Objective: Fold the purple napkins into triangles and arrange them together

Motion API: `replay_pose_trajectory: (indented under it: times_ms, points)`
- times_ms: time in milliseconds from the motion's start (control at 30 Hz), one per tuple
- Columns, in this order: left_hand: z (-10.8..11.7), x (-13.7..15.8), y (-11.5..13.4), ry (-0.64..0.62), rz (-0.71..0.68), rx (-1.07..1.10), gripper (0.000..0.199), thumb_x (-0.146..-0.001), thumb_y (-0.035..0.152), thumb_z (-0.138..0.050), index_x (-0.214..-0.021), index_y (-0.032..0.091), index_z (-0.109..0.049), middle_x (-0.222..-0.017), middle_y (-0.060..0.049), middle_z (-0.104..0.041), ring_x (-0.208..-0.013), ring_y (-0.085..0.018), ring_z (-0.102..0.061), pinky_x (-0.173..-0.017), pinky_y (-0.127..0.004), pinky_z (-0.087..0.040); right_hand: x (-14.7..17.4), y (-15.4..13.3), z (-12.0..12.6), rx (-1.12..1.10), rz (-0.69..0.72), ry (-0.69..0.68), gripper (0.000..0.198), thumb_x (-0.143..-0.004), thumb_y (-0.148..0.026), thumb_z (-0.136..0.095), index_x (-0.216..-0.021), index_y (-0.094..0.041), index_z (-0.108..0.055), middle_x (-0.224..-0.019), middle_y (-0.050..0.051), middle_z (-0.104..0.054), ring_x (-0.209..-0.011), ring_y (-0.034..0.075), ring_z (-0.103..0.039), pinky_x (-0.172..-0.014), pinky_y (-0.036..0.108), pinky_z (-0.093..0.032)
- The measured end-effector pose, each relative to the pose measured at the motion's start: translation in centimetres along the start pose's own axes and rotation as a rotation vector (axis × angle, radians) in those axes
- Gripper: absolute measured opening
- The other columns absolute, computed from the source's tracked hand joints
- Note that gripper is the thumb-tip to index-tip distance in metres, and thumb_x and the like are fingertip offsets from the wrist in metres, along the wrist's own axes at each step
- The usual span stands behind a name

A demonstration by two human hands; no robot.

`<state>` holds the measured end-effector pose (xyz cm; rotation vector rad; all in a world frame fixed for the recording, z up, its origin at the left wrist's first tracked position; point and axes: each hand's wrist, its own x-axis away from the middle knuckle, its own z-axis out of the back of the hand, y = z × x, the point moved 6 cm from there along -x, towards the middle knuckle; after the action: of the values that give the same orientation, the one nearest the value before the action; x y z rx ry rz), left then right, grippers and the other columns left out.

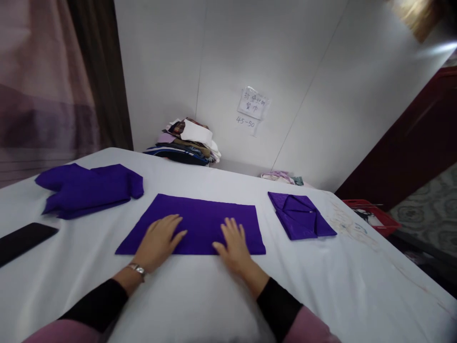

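Note:
A purple cloth (pixel 203 224) lies flat on the white-covered table in front of me, its front edge straight and close to my wrists. My left hand (pixel 159 238) rests on its left part, fingers stretched out and thumb apart. On its right part lies my right hand (pixel 233 243), also with fingers extended and thumb spread. To the right sits a folded purple cloth (pixel 300 214) with triangular flaps on top. A crumpled purple cloth (pixel 89 188) is at the left. Neither hand grips anything.
The white table cover (pixel 200 295) has some wrinkles. A black flat object (pixel 24 240) lies at the left edge. Behind the table are a stack of folded fabrics (pixel 187 143) and a smaller pile (pixel 280 177). A red basket (pixel 378 216) stands past the right edge. A handwritten sign (pixel 253 104) hangs on the wall.

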<state>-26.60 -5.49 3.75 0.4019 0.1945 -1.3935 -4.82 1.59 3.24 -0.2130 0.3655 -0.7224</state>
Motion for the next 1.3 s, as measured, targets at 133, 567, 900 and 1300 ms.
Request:
replay_pose_trajectory:
  times_ms: [133, 567, 900, 1300]
  points:
    - [-3.0, 1.0, 3.3, -0.147, -0.130, 0.050, 0.058, -0.082, 0.052, -0.039, -0.130, 0.021, -0.046, -0.141, -0.010, -0.040, -0.132, -0.028, -0.031, -0.106, -0.051, -0.020, -1.0, -5.8, -3.2, -0.063, 0.178, -0.177, 0.068, -0.088, -0.055, -0.035, -0.141, -0.014, -0.025, -0.148, 0.013, -0.022, -0.138, 0.025, -0.011, -0.110, 0.051, -0.008]
    - [-4.8, 1.3, 2.2, -0.271, -0.080, 0.080, 0.066, -0.082, 0.058, -0.034, -0.134, 0.019, -0.042, -0.144, -0.011, -0.033, -0.136, -0.029, -0.022, -0.108, -0.054, -0.015, 7.1, 9.7, 0.9, 0.145, -0.367, -0.156, 0.066, -0.089, -0.053, -0.031, -0.142, -0.013, -0.026, -0.148, 0.009, -0.020, -0.137, 0.025, -0.014, -0.110, 0.047, -0.008]
    - [-2.9, -2.1, 0.8, -0.443, 0.132, 0.142, 0.063, -0.087, 0.054, -0.023, -0.139, 0.018, -0.032, -0.149, -0.008, -0.024, -0.138, -0.023, -0.015, -0.109, -0.047, -0.016, 0.0, 4.1, 1.4, 0.099, -0.152, -0.127, 0.077, -0.088, -0.062, -0.023, -0.142, -0.007, -0.024, -0.149, 0.013, -0.016, -0.138, 0.024, -0.007, -0.110, 0.044, -0.005]
    - [-6.5, -7.4, -1.4, -0.355, 0.113, -0.019, 0.060, -0.087, 0.051, -0.031, -0.138, 0.019, -0.033, -0.148, -0.011, -0.024, -0.138, -0.026, -0.016, -0.109, -0.051, -0.008, -12.1, -2.1, -7.1, 0.014, -0.028, -0.240, 0.071, -0.089, -0.057, -0.024, -0.140, -0.008, -0.028, -0.148, 0.013, -0.021, -0.138, 0.024, -0.012, -0.110, 0.046, -0.006]
